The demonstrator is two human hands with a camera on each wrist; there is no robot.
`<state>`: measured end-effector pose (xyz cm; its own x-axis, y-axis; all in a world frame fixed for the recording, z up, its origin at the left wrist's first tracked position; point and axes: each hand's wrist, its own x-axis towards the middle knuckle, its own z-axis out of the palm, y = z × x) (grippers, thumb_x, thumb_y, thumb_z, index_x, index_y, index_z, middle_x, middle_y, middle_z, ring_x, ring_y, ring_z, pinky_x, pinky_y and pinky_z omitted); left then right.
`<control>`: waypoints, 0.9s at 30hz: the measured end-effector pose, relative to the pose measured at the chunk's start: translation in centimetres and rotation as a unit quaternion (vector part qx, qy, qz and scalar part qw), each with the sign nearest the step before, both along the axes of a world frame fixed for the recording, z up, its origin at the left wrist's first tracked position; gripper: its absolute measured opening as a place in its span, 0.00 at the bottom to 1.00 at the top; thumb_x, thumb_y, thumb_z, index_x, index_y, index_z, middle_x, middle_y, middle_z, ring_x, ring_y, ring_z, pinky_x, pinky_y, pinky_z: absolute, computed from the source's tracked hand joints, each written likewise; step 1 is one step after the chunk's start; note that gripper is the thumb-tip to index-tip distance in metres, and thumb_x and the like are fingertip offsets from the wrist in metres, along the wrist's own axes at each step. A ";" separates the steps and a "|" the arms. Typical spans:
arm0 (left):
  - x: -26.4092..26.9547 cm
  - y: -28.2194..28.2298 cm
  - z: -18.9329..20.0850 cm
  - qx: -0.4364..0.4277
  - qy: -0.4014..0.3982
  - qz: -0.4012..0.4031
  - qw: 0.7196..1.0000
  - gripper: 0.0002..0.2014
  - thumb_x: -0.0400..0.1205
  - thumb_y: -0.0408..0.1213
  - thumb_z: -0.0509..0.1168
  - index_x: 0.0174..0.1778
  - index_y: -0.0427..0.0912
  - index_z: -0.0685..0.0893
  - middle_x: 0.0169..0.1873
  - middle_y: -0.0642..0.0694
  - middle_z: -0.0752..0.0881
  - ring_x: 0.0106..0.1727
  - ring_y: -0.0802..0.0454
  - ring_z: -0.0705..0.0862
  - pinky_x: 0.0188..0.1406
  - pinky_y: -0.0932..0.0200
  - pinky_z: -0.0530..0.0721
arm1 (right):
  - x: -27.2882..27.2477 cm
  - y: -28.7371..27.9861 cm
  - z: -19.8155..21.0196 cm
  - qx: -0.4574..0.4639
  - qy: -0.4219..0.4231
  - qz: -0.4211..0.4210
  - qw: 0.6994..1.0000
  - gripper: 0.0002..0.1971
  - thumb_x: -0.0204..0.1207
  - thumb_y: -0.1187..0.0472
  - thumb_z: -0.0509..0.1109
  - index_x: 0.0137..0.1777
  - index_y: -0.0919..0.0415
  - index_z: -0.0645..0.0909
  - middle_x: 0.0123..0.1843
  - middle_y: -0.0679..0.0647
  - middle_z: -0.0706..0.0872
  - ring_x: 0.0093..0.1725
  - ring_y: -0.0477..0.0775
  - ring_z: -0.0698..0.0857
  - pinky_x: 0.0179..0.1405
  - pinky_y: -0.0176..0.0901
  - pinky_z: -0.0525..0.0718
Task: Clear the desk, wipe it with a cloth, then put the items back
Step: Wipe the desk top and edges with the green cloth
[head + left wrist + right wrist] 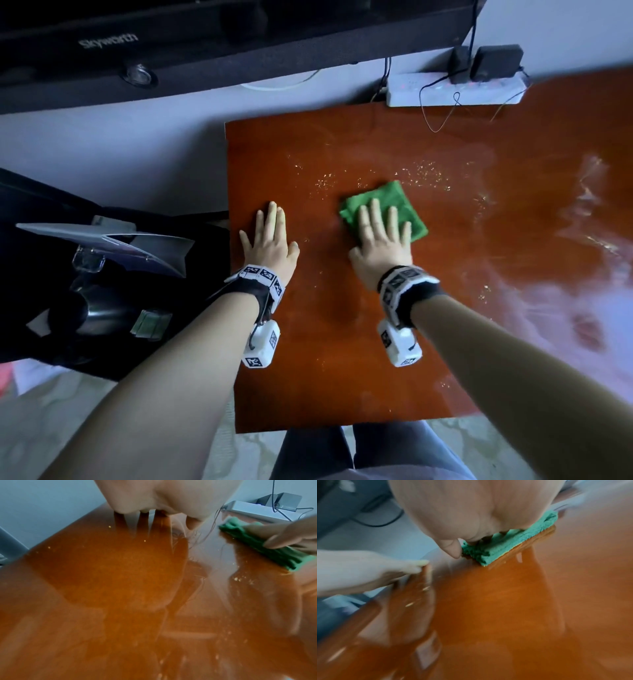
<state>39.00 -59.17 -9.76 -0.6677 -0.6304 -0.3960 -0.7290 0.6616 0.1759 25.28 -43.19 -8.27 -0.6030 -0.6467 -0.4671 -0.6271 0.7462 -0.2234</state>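
On glossy crumb-strewn desk (342,325) | right hand (383,246) fingers flat on cloth (394,202) | left hand (270,243) splayed, empty

left hand (168,497) at top centre, fingers straight, tips on the glossy reddish-brown desk (111,588); right hand (283,534) at right edge pressing flat on the folded green cloth (254,540) | pale crumbs (237,579) scattered at centre right; white power strip (257,511) with cables, upper right
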 end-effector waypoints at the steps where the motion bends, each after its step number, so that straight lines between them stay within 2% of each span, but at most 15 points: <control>1: -0.1 -0.1 0.0 -0.001 0.004 0.003 1.000 0.35 0.88 0.46 0.55 0.88 0.44 0.46 0.87 0.52 0.39 0.88 0.47 0.41 0.83 0.29 0.47 | 1.2 -1.2 0.1 -0.006 -0.008 0.042 0.999 0.42 0.79 0.45 0.54 0.87 0.51 0.36 0.88 0.49 0.33 0.86 0.61 0.34 0.83 0.67 0.37; 4: -0.5 -0.3 -0.1 -0.006 0.012 0.013 1.000 0.35 0.88 0.45 0.55 0.88 0.44 0.48 0.87 0.53 0.41 0.88 0.48 0.42 0.82 0.28 0.48 | 2.3 -2.9 0.1 -0.008 -0.029 0.110 0.993 0.38 0.81 0.46 0.50 0.87 0.50 0.36 0.87 0.47 0.31 0.86 0.58 0.32 0.83 0.64 0.35; 8: -1.4 -0.3 0.1 -0.001 0.007 0.037 0.999 0.34 0.88 0.45 0.55 0.88 0.45 0.48 0.87 0.55 0.40 0.88 0.49 0.41 0.82 0.29 0.47 | -1.8 -1.5 -0.4 -0.030 -0.016 0.152 0.988 0.35 0.85 0.48 0.50 0.87 0.45 0.36 0.87 0.43 0.33 0.86 0.54 0.34 0.85 0.58 0.36; 10: -1.7 -0.3 0.2 0.003 0.009 0.052 0.999 0.33 0.88 0.45 0.55 0.88 0.46 0.48 0.87 0.55 0.41 0.88 0.50 0.41 0.82 0.28 0.46 | -5.0 -0.2 -0.8 -0.040 -0.013 0.109 0.993 0.34 0.86 0.47 0.51 0.87 0.43 0.38 0.87 0.42 0.34 0.87 0.53 0.36 0.85 0.56 0.37; 14: -2.4 0.0 0.3 0.004 0.005 0.082 0.997 0.32 0.88 0.46 0.53 0.88 0.46 0.49 0.87 0.55 0.41 0.88 0.50 0.41 0.83 0.30 0.46 | -11.0 2.9 -1.2 -0.052 -0.008 -0.051 0.997 0.34 0.86 0.46 0.52 0.87 0.43 0.41 0.88 0.44 0.37 0.87 0.56 0.38 0.85 0.59 0.38; 19: -2.8 0.2 0.5 0.011 0.021 0.105 0.994 0.31 0.88 0.45 0.54 0.88 0.46 0.52 0.88 0.55 0.44 0.88 0.49 0.43 0.84 0.32 0.47 | -9.9 1.0 -1.1 -0.027 0.004 -0.131 0.991 0.37 0.84 0.44 0.51 0.88 0.49 0.39 0.88 0.49 0.36 0.87 0.62 0.37 0.83 0.66 0.37; 21: -2.7 0.0 0.6 0.010 0.024 0.103 0.994 0.31 0.88 0.45 0.54 0.88 0.46 0.53 0.88 0.55 0.45 0.88 0.49 0.44 0.84 0.33 0.47 | -8.4 -1.3 -0.9 -0.029 -0.003 -0.100 0.995 0.37 0.84 0.43 0.50 0.88 0.51 0.38 0.88 0.50 0.35 0.86 0.64 0.36 0.82 0.69 0.37; 27: -1.9 -0.4 0.0 -0.018 0.016 0.055 0.998 0.34 0.87 0.45 0.56 0.88 0.46 0.51 0.88 0.54 0.44 0.88 0.49 0.44 0.84 0.33 0.50 | -3.1 -7.6 -0.6 -0.035 -0.013 0.076 0.996 0.37 0.84 0.40 0.48 0.88 0.50 0.38 0.88 0.48 0.35 0.86 0.61 0.34 0.82 0.68 0.34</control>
